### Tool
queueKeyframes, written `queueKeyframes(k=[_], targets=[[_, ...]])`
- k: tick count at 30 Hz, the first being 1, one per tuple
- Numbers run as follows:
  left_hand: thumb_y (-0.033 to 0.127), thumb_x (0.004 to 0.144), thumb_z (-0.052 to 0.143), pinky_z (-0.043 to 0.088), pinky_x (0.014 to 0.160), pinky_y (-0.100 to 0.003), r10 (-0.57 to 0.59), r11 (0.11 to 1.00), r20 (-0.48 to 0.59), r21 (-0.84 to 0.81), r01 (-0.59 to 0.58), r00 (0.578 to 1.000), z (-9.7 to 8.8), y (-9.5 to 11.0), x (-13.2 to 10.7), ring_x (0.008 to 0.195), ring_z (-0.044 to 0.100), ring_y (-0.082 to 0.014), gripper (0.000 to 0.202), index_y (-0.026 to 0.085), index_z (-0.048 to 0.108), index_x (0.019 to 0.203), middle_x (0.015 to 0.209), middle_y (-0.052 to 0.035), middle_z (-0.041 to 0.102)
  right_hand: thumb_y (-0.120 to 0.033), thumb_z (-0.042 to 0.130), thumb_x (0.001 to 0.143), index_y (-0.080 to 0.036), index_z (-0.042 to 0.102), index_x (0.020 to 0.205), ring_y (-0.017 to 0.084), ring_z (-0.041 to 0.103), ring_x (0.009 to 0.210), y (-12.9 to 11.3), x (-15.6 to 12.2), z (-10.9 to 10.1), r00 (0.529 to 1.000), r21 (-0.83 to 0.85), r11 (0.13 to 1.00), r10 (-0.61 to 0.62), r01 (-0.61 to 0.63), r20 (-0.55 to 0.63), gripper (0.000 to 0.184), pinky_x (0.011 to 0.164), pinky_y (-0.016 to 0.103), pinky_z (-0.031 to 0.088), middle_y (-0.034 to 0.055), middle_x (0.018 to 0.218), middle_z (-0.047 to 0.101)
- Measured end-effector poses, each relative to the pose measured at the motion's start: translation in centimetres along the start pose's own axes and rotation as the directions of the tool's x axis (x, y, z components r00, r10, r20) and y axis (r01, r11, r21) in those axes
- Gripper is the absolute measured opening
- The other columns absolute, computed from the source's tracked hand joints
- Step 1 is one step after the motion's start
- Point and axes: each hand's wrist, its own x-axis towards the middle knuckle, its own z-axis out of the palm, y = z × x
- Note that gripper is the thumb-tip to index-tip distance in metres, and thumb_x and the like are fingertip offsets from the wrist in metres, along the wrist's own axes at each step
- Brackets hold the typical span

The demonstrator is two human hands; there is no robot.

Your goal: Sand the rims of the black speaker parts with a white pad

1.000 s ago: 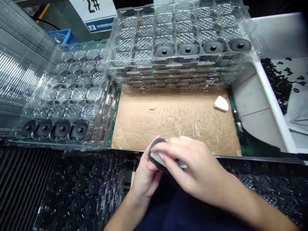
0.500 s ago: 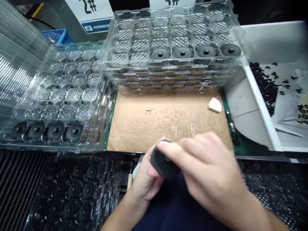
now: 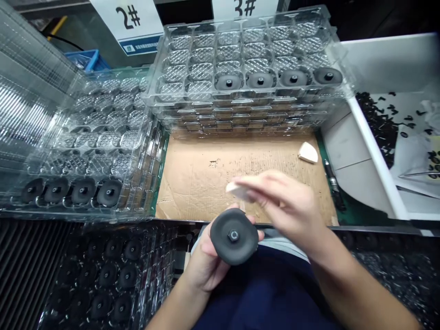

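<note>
A black rounded disc (image 3: 225, 252) with a small raised stem at its centre is gripped by the fingers of my left hand (image 3: 202, 266), stem side facing up. Just above and to the right of it, my right hand (image 3: 292, 204) pinches a small white pad (image 3: 237, 190), blurred by motion. The pad is apart from the disc. A similar white wedge-shaped piece (image 3: 308, 152) lies on the cardboard sheet (image 3: 192, 183) at the right.
Stacked clear trays (image 3: 240, 98) stand behind the cardboard, with several black discs in the front row. Another clear tray stack (image 3: 134, 169) is on the left. A black pen-like tool (image 3: 332, 183) lies beside a white bin (image 3: 374, 160) of small black pieces.
The disc has turned from its lettered face to its stem side. My right hand has lifted off it, up and away, and the white pad now shows in its fingers.
</note>
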Motion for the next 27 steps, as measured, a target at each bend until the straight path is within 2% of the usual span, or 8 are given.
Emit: queueKeyframes(k=[3, 7, 9, 12, 16, 22, 24, 27], targets=[[0.045, 0.059, 0.079, 0.057, 0.068, -0.025, 0.051, 0.994, 0.074, -0.097, -0.043, 0.996, 0.1, 0.2, 0.1, 0.081, 0.07, -0.0211, 0.05, 0.023, 0.069, 0.103, 0.096, -0.0036, 0.073, -0.018, 0.05, 0.092, -0.024, 0.067, 0.108, 0.016, 0.059, 0.08, 5.3, -1.4, 1.1, 0.967, -0.053, 0.966, 0.252, -0.254, -0.028, 0.024, 0.07, 0.029, 0.046, 0.0028, 0.089, 0.064], [0.048, 0.064, 0.074, 0.056, 0.075, -0.027, 0.067, 0.987, 0.129, -0.154, -0.046, 0.989, -0.1, 0.1, 0.1, 0.089, 0.069, -0.0225, 0.048, 0.023, 0.069, 0.105, 0.1, -0.0049, 0.073, -0.021, 0.049, 0.088, -0.022, 0.071, 0.1, 0.023, 0.058, 0.093, 9.6, -4.6, 3.9, 0.949, -0.08, 0.946, 0.309, -0.314, -0.067, 0.025, 0.077, 0.039, 0.049, 0.01, 0.103, 0.056], [0.052, 0.065, 0.07, 0.056, 0.077, -0.027, 0.054, 0.985, 0.159, -0.171, -0.026, 0.986, -0.4, 0.1, 0.2, 0.092, 0.069, -0.0224, 0.052, 0.023, 0.067, 0.108, 0.101, -0.005, 0.073, -0.022, 0.046, 0.09, -0.021, 0.068, 0.107, 0.024, 0.056, 0.098, 9.4, -5.6, 4.6, 0.939, -0.069, 0.942, 0.317, -0.328, -0.134, 0.027, 0.078, 0.04, 0.049, 0.0122, 0.117, 0.05], [0.057, 0.07, 0.062, 0.056, 0.077, -0.026, 0.03, 0.983, 0.196, -0.182, 0.006, 0.98, -0.9, 0.2, 0.3, 0.092, 0.069, -0.0216, 0.054, 0.023, 0.066, 0.111, 0.104, -0.0046, 0.072, -0.02, 0.044, 0.092, -0.022, 0.065, 0.109, 0.021, 0.056, 0.099, 7.2, -5.9, 4.3, 0.931, -0.023, 0.946, 0.312, -0.322, -0.191, 0.027, 0.078, 0.035, 0.05, 0.01, 0.114, 0.052], [0.058, 0.074, 0.058, 0.056, 0.076, -0.024, 0.014, 0.985, 0.244, -0.17, 0.028, 0.97, -0.9, 0.3, 0.3, 0.093, 0.069, -0.0201, 0.053, 0.025, 0.064, 0.115, 0.107, -0.0023, 0.071, -0.015, 0.043, 0.093, -0.023, 0.065, 0.103, 0.018, 0.058, 0.1, 4.6, -5.4, 3.7, 0.959, 0.056, 0.963, 0.267, -0.262, -0.099, 0.026, 0.085, 0.031, 0.048, 0.0054, 0.104, 0.06], [0.056, 0.083, 0.051, 0.056, 0.075, -0.026, 0.157, 0.984, 0.268, 0.044, -0.175, 0.95, -0.9, 0.2, 0.1, 0.094, 0.068, -0.02, 0.048, 0.037, 0.051, 0.127, 0.118, 0.0004, 0.064, -0.013, 0.044, 0.092, -0.023, 0.066, 0.101, 0.016, 0.061, 0.089, 4.4, -5.7, 4.0, 0.969, 0.107, 0.964, 0.247, -0.243, -0.028, 0.026, 0.075, 0.028, 0.049, 0.0044, 0.096, 0.063], [0.052, 0.082, 0.057, 0.055, 0.079, -0.03, 0.303, 0.877, 0.276, 0.293, -0.38, 0.912, -1.4, 0.0, 0.3, 0.093, 0.067, -0.0192, 0.055, 0.04, 0.042, 0.133, 0.122, -0.0014, 0.06, -0.013, 0.045, 0.092, -0.022, 0.066, 0.101, 0.017, 0.06, 0.091, 4.3, -5.7, 3.6, 0.965, 0.099, 0.962, 0.26, -0.255, -0.044, 0.025, 0.074, 0.028, 0.049, 0.0053, 0.097, 0.062], [0.034, 0.076, 0.071, 0.048, 0.093, -0.04, 0.464, 0.447, 0.393, 0.671, -0.592, 0.794, -2.1, -0.2, 0.9, 0.107, 0.059, -0.0221, 0.087, 0.039, 0.016, 0.143, 0.123, -0.0058, 0.055, -0.013, 0.049, 0.09, -0.022, 0.066, 0.102, 0.017, 0.059, 0.087, 3.6, -5.8, 3.1, 0.948, 0.126, 0.947, 0.308, -0.296, -0.086, 0.022, 0.07, 0.026, 0.047, 0.0048, 0.098, 0.062]])
